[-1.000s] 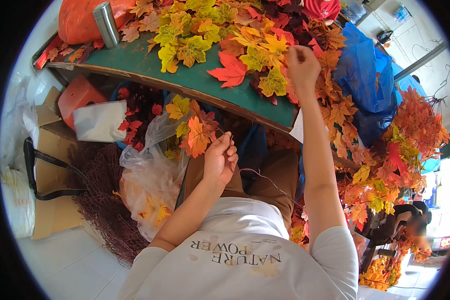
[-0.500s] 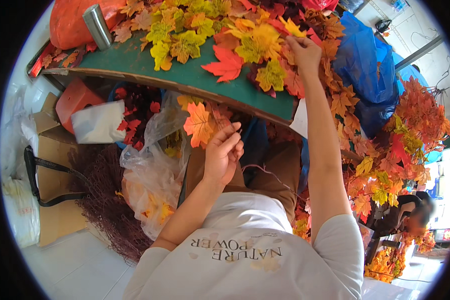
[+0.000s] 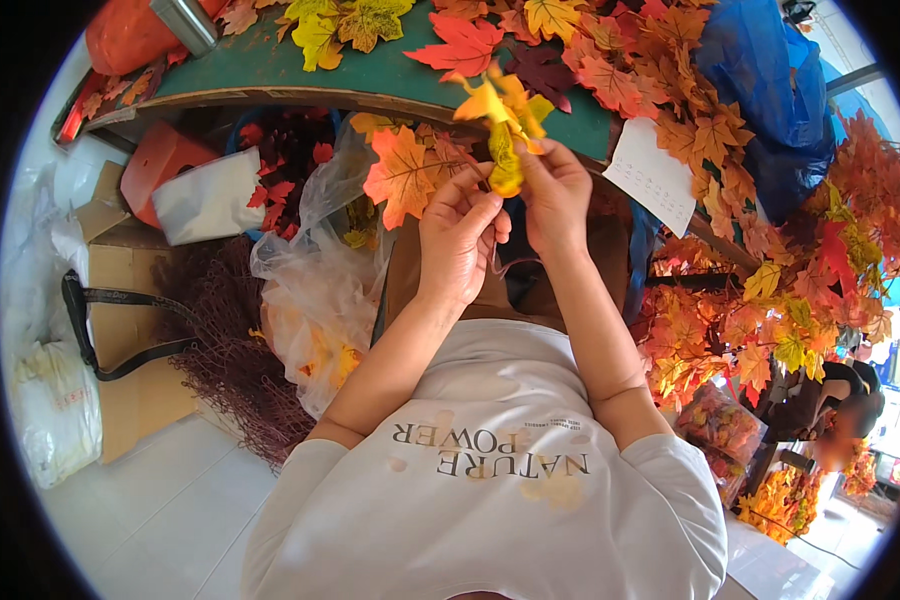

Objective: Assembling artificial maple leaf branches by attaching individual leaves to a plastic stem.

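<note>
In front of my lap, my left hand [image 3: 454, 240] is closed in a pinch on a thin brown artificial stem [image 3: 502, 264]. Orange artificial maple leaves [image 3: 400, 172] fan out beside its fingers, on the left. Close to its fingertips, my right hand [image 3: 560, 205] pinches several yellow artificial maple leaves [image 3: 506, 160] with green tinges. The fingers hide where leaves and stem meet, so I cannot tell whether they touch. Just beyond, on the green table [image 3: 270, 65], lie a red leaf [image 3: 457, 45] and a dark maroon leaf [image 3: 540, 74].
Loose leaves [image 3: 620, 80] cover the table's far right, beside a blue plastic bag [image 3: 770, 85]. A written sheet [image 3: 648, 178] hangs over its edge. Clear plastic bag [image 3: 305, 265], brown stem bundle [image 3: 235, 345] and cardboard box [image 3: 135, 390] stand left. Another person [image 3: 845, 410] sits far right.
My right hand has come from the leaf pile back to my left hand, bringing the yellow leaves. The view has shifted, so the table sits higher and the written sheet shows more.
</note>
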Motion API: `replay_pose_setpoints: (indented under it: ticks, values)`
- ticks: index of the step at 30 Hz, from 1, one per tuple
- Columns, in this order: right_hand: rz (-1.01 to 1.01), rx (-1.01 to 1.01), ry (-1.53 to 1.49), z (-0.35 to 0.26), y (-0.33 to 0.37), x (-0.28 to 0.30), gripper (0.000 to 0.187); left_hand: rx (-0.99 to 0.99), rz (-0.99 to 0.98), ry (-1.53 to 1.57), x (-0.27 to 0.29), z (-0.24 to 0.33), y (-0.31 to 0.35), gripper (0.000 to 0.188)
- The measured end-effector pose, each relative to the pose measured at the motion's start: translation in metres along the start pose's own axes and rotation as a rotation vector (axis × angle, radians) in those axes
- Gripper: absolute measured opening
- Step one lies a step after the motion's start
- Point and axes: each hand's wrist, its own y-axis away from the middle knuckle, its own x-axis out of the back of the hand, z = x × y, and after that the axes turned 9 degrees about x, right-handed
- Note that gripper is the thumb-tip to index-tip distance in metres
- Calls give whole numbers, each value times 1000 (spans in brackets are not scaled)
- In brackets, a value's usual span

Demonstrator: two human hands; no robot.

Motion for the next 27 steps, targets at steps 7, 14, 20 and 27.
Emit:
replay_pose_setpoints:
  ticks: [7, 14, 20, 27]
  values:
    - [-94, -108, -194, 10, 1, -8, 8, 56, 8, -26, 15, 2, -7, 27]
    - [-18, 744, 647, -60, -108, -25, 13, 13, 45, -37, 14, 1, -6, 27]
    - [65, 658, 770, -139, -144, -52, 12, 43, 39, -64, 17, -3, -7, 26]
    - [-140, 308, 173, -58, -67, -8, 17, -19, 52, -29, 9, 1, -2, 26]
